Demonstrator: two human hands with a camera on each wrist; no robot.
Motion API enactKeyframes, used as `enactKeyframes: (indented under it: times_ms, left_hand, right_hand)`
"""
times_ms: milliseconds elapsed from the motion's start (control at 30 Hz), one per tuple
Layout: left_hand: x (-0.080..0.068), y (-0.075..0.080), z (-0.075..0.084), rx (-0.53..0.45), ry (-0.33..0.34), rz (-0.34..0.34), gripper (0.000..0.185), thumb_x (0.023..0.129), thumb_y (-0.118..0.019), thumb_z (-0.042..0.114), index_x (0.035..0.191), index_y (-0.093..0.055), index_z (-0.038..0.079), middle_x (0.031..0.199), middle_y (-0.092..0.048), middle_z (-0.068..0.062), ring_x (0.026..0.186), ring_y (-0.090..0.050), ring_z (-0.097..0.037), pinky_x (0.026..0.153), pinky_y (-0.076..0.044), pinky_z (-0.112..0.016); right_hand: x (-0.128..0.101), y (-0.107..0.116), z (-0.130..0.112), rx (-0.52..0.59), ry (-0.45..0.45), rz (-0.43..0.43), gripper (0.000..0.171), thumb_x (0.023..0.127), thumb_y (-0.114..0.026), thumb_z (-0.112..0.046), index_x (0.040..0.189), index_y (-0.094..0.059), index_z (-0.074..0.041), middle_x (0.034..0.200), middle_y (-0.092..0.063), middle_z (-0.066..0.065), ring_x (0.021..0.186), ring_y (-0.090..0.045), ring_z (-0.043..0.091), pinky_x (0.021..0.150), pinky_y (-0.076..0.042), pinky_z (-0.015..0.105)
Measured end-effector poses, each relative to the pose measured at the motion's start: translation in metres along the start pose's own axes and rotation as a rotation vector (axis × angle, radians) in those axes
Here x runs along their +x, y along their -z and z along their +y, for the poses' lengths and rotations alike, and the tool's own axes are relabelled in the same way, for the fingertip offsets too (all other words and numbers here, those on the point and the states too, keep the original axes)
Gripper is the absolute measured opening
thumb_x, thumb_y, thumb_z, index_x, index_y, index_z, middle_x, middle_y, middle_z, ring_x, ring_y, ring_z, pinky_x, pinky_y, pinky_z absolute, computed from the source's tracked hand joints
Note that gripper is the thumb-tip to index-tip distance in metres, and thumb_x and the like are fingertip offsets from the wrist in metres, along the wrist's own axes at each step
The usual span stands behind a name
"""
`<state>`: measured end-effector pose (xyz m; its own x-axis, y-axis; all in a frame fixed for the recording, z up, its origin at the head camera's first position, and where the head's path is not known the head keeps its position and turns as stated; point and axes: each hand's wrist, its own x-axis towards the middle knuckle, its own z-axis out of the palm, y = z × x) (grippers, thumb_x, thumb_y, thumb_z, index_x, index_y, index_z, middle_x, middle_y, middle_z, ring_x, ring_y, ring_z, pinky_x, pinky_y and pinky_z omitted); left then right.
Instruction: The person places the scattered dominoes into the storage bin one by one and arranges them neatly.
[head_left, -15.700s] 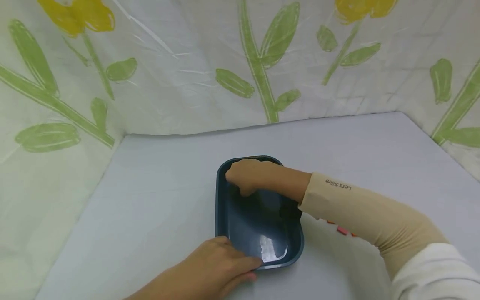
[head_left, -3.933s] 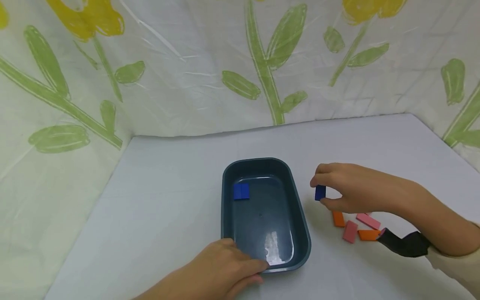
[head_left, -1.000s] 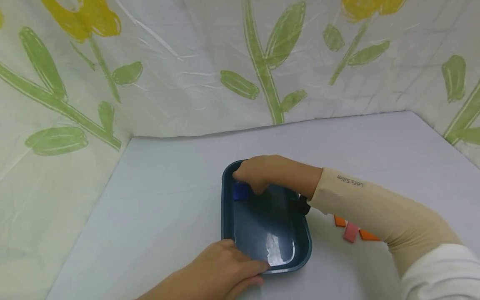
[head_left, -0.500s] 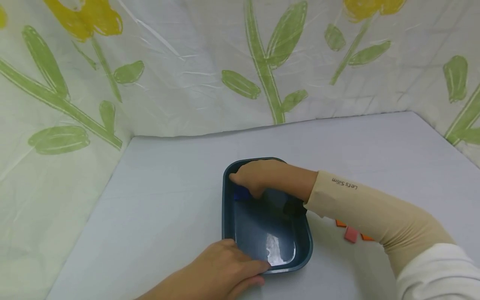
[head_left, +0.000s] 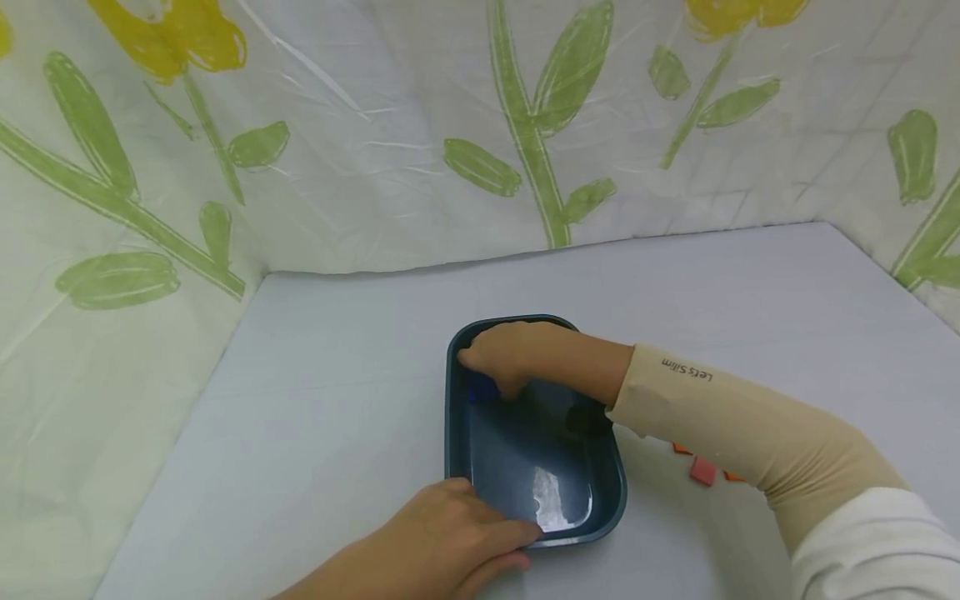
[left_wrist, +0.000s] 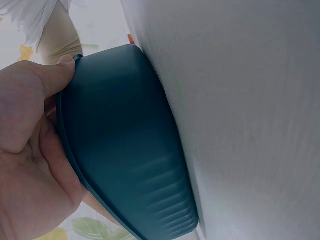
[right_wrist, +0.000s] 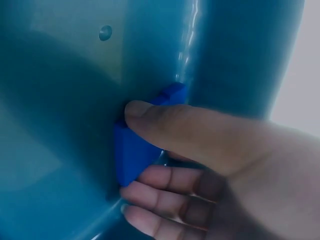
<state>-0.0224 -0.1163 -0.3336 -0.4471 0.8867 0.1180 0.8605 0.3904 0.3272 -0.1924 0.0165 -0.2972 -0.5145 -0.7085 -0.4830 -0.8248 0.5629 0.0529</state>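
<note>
The right grip (head_left: 498,354), beside the tray (head_left: 450,425) four seconds ago, is now holding a blue block (right_wrist: 132,155) inside it; the sleeve (head_left: 712,417) is hiding more of the orange and pink blocks (head_left: 702,472).

Blocks (right_wrist: 131,156) inside the tray (head_left: 525,454), loose pieces (head_left: 702,472) to its right

- A screened desk corner, set up like a small booth; whether it belongs to a home, studio or lab cannot be told.
- Pale, plain desk (head_left: 330,417) filling the middle, its far edge at 12 o'clock.
- Creased, glossy white sheet (head_left: 375,192) rising behind it, continuing along the sides at 10 and 2 o'clock.
- Hand-drawn-looking yellow flowers (head_left: 213,42) at 11 and 1 o'clock, with green stems (head_left: 536,167).
</note>
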Motion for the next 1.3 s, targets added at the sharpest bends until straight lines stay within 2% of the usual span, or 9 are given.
enactKeyframes:
  times_ms: [133, 333, 800, 1000, 1133, 1300]
  left_hand:
    - [0.000, 0.000, 0.000, 0.002, 0.005, -0.006, 0.018, 0.103, -0.059, 0.029, 0.115, -0.069, 0.019, 0.084, -0.070, 0.017, 0.064, -0.047, 0.011, 0.065, -0.028, -0.009]
    - [0.000, 0.000, 0.001, 0.017, -0.002, 0.005, 0.016, 0.102, -0.060, 0.028, 0.113, -0.069, 0.019, 0.082, -0.069, 0.017, 0.063, -0.046, 0.010, 0.064, -0.027, -0.009]
    - [-0.001, 0.000, 0.001, 0.007, 0.002, 0.004, 0.019, 0.104, -0.058, 0.029, 0.114, -0.069, 0.019, 0.083, -0.070, 0.017, 0.063, -0.046, 0.011, 0.064, -0.027, -0.009]
    - [0.000, 0.000, 0.002, 0.027, -0.007, 0.014, 0.017, 0.103, -0.059, 0.029, 0.112, -0.069, 0.019, 0.081, -0.069, 0.016, 0.062, -0.046, 0.010, 0.063, -0.026, -0.009]
    - [0.000, 0.000, 0.001, 0.028, -0.005, 0.012, 0.016, 0.103, -0.059, 0.029, 0.111, -0.069, 0.019, 0.081, -0.069, 0.016, 0.062, -0.046, 0.009, 0.063, -0.026, -0.009]
    - [0.000, 0.001, 0.001, 0.027, -0.002, 0.001, 0.017, 0.103, -0.059, 0.029, 0.112, -0.068, 0.019, 0.082, -0.069, 0.016, 0.063, -0.046, 0.010, 0.064, -0.027, -0.009]
  right_hand:
    - [0.000, -0.001, 0.000, 0.002, 0.008, 0.012, 0.049, 0.087, -0.079, -0.018, 0.128, -0.054, -0.011, 0.115, -0.065, 0.002, 0.099, -0.060, 0.015, 0.091, -0.048, 0.034]
    - [0.002, -0.002, -0.001, 0.015, 0.013, 0.016, 0.055, 0.087, -0.080, -0.032, 0.131, -0.054, -0.009, 0.117, -0.065, 0.004, 0.106, -0.062, 0.018, 0.092, -0.050, 0.034]
    - [-0.002, -0.001, 0.004, 0.043, 0.051, 0.050, 0.054, 0.088, -0.079, -0.029, 0.131, -0.053, -0.009, 0.112, -0.064, 0.003, 0.099, -0.061, 0.015, 0.089, -0.049, 0.033]
    - [-0.025, 0.000, 0.015, 0.087, 0.061, 0.098, 0.056, 0.086, -0.081, -0.025, 0.133, -0.053, -0.008, 0.107, -0.064, 0.003, 0.096, -0.059, 0.017, 0.085, -0.050, 0.033]
    - [-0.049, -0.003, 0.021, 0.114, 0.067, 0.129, 0.054, 0.088, -0.079, -0.021, 0.133, -0.053, -0.008, 0.111, -0.064, 0.005, 0.098, -0.060, 0.018, 0.086, -0.051, 0.035]
    - [-0.085, -0.007, 0.029, 0.151, 0.100, 0.250, 0.050, 0.089, -0.078, -0.017, 0.131, -0.054, -0.006, 0.118, -0.065, 0.012, 0.106, -0.063, 0.025, 0.090, -0.051, 0.039]
